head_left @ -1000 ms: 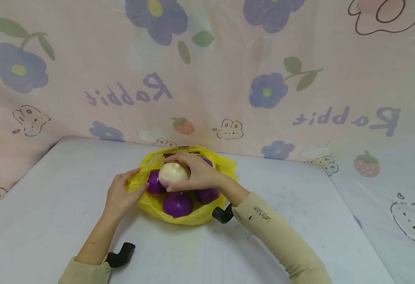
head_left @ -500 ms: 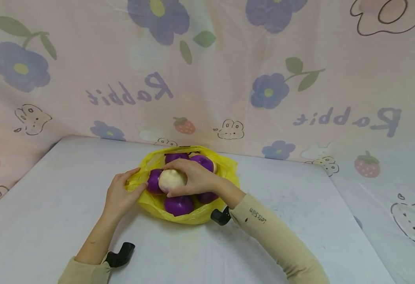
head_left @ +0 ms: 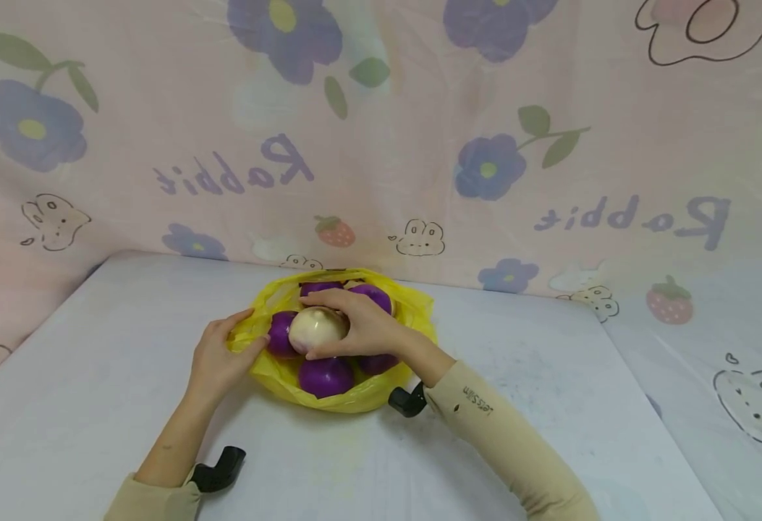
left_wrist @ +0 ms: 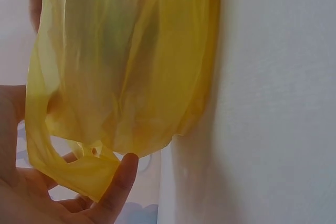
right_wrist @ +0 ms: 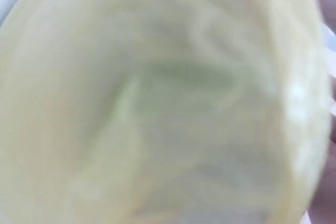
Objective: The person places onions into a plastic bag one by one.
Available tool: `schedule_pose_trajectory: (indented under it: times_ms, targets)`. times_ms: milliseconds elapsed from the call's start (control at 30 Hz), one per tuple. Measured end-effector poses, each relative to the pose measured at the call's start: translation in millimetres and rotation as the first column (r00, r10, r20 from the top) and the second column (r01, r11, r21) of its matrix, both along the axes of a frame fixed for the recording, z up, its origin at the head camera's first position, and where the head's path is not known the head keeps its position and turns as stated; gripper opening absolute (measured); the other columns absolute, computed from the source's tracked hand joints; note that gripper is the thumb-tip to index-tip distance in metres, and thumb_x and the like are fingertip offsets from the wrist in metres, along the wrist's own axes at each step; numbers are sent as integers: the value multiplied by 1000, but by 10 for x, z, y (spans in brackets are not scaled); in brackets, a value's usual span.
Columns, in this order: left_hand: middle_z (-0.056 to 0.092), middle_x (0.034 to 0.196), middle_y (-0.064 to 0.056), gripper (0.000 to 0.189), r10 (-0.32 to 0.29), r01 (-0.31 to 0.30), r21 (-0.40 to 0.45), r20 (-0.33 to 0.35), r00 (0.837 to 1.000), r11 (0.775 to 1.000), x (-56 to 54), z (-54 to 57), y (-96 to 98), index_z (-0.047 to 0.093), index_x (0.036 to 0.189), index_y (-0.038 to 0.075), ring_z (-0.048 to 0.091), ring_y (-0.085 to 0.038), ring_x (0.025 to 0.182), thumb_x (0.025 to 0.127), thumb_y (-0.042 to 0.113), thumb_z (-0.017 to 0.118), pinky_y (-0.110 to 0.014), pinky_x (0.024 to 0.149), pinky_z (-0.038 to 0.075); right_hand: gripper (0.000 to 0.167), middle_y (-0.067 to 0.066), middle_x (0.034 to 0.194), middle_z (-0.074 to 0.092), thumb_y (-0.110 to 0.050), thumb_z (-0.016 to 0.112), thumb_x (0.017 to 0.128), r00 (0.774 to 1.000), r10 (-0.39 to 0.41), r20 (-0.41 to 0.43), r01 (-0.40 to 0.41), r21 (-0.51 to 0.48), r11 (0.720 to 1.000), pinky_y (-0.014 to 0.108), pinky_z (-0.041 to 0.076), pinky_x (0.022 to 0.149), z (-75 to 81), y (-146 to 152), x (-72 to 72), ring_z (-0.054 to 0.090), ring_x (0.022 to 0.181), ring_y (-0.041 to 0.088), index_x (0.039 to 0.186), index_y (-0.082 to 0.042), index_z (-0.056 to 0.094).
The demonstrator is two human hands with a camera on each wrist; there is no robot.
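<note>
A yellow plastic bag point(head_left: 354, 402) stands with its mouth spread, and several turnips lie in it. My right hand point(head_left: 370, 323) holds a turnip point(head_left: 315, 331), pale side up, thumb on the near side and fingers on the far side. Around it sit glossy purple turnips, one in front point(head_left: 326, 378) and another on the left point(head_left: 281, 335). At the bag's left rim, my left hand point(head_left: 216, 360) grips the plastic. In the left wrist view its thumb and fingers are at a bag handle point(left_wrist: 84, 177). The right wrist view is mostly filled by blurred bag film point(right_wrist: 157, 108).
The bag rests on a white table point(head_left: 517, 441) near its back edge. Behind hangs a pink curtain point(head_left: 381, 152) printed with flowers and rabbits. Black wrist devices, left point(head_left: 219, 470) and right point(head_left: 407, 401), stick out by the sleeves.
The right hand has lowered the pale-sided turnip slightly and toward me, uncovering more of the purple turnips at the back. My left hand has stayed at the rim.
</note>
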State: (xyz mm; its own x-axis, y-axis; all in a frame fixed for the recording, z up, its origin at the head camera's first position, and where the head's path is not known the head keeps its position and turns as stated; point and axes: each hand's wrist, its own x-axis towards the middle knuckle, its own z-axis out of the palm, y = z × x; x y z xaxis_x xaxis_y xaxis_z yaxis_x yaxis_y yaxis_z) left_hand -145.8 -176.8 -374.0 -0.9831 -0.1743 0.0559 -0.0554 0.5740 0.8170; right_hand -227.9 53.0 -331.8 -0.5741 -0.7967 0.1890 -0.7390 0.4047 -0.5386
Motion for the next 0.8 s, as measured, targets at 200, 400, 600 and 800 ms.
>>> schedule_pose_trajectory:
  times_ms: [200, 400, 600, 800]
  targets:
    - [39, 138, -28, 62, 8, -8, 13, 13, 1000, 1000, 13, 3, 3, 44, 142, 3, 37, -44, 128, 88, 28, 63, -57, 106, 27, 71, -9, 137, 54, -33, 83, 73, 994, -74, 78, 82, -103, 991, 37, 41, 104, 3, 99, 19, 48, 125, 12, 136, -25, 53]
    - [38, 140, -27, 62, 19, -19, 23, 9, 1000, 1000, 16, -9, 1, 44, 142, 5, 36, -44, 128, 88, 28, 63, -57, 106, 27, 66, -6, 130, 59, -26, 84, 72, 989, -88, 115, 109, -196, 975, 38, 41, 104, -26, 180, 31, 53, 118, 22, 132, -21, 58]
    - [39, 138, -27, 61, 70, -69, 16, -33, 997, 997, 31, -13, 12, 47, 140, 4, 38, -44, 126, 87, 28, 65, -57, 105, 28, 63, -8, 132, 58, -25, 83, 73, 984, -117, 136, 148, -244, 958, 34, 36, 109, -24, 253, 45, 49, 124, 9, 131, -23, 58]
    - [39, 136, -27, 67, 119, -127, -79, -98, 988, 989, 59, 64, 70, 46, 141, 3, 41, -44, 121, 87, 39, 64, -57, 98, 34, 60, -7, 133, 58, -24, 82, 75, 966, -157, 205, 213, -289, 933, 40, 37, 108, -27, 380, 48, 48, 126, 11, 131, -22, 59]
